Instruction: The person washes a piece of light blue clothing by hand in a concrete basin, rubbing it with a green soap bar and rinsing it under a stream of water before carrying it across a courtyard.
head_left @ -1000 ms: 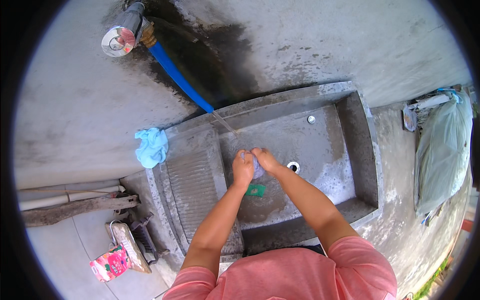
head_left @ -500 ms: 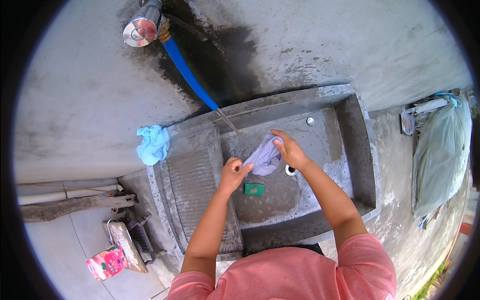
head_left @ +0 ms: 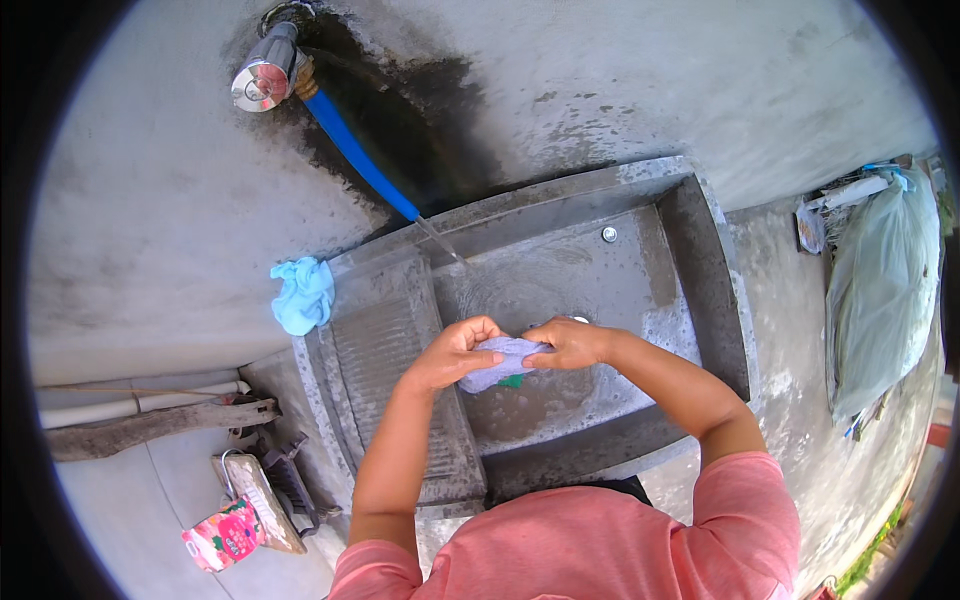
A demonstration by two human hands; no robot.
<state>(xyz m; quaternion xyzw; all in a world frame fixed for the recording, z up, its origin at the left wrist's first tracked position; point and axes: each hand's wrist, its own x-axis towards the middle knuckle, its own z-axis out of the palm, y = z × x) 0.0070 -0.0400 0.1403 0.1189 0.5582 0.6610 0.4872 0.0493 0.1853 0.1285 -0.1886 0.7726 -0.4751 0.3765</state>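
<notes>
Between my hands a lavender cloth (head_left: 497, 362) is bunched up above the basin of a concrete sink (head_left: 640, 392). My left hand (head_left: 455, 354) grips its left end, thumb on top. At the other end my right hand (head_left: 566, 343) pinches it with fingers closed. Under the cloth a green scrub sponge (head_left: 513, 381) lies on the wet basin floor, mostly covered from view. Water (head_left: 441, 240) runs from a blue hose (head_left: 360, 160) into the basin, rippling the surface. The white drain ring (head_left: 581, 320) peeks out just behind my right hand.
Left of the basin is a ribbed washboard (head_left: 385, 350), with a light blue cloth (head_left: 303, 295) on its far left corner. The metal tap (head_left: 262, 85) juts from the wall. At right stands a plastic-wrapped bundle (head_left: 882, 290); a pink packet (head_left: 222, 535) sits lower left.
Both hands have drawn the lavender cloth closer to me and bunched it between them, now over the sponge. The whole view has shifted slightly.
</notes>
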